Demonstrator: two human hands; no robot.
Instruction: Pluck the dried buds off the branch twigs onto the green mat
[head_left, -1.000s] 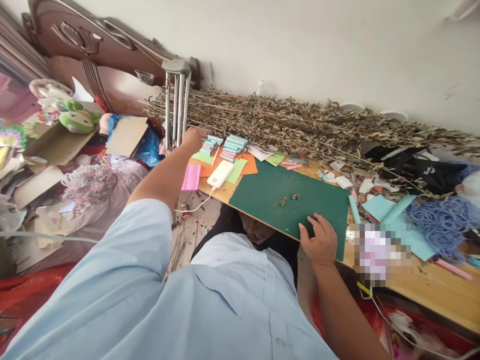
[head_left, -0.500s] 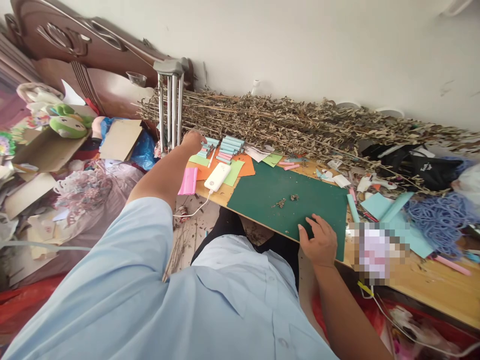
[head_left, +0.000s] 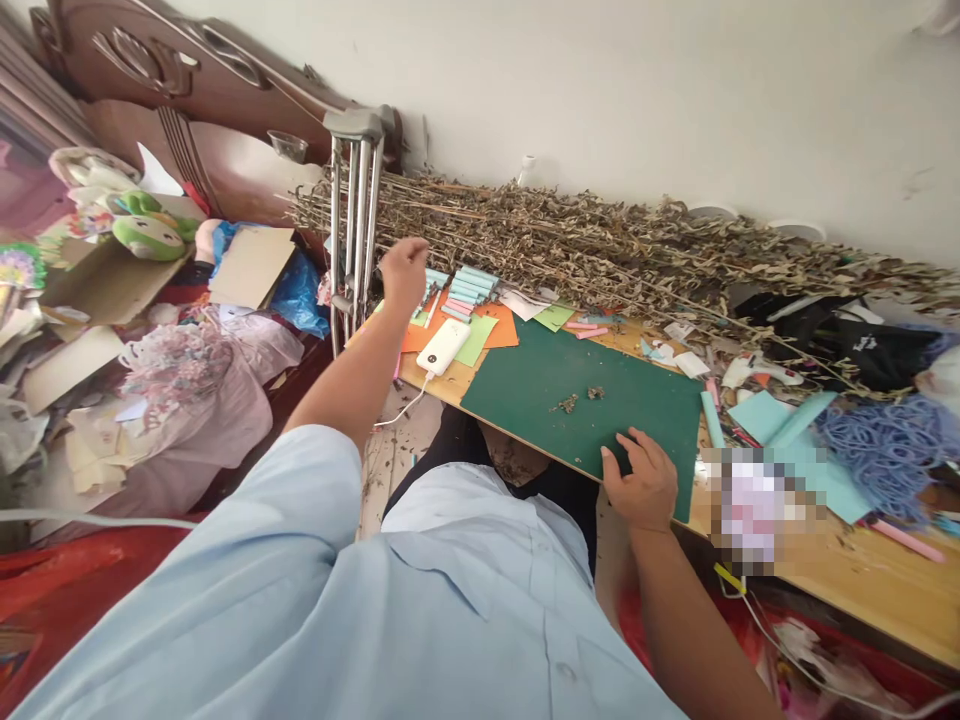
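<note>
My left hand (head_left: 405, 270) is raised at the near left end of a long heap of dried leafy stems (head_left: 540, 230), its fingers curled together. Whatever they may hold is too small to make out. Just right of it lie rolled blue paper tubes (head_left: 474, 284) and several pink ones. My right hand (head_left: 640, 482) rests open, fingers spread, on the front right part of a green cutting mat (head_left: 517, 380). Two small clumps of dried leaf (head_left: 566, 403) lie on the mat, beyond that hand.
A white power bank (head_left: 448, 345) with a cable lies on orange and green paper. Metal crutches (head_left: 360, 200) stand left of my left arm. Blue yarn (head_left: 874, 450), a glue gun (head_left: 761, 370) and blue paper (head_left: 825, 480) crowd the right side. Boxes and a green plush toy (head_left: 154, 232) lie at left.
My left hand has lifted up and slightly right, away from the paper rolls toward the dried stems. My right hand stays on the mat. The view has shifted slightly.
</note>
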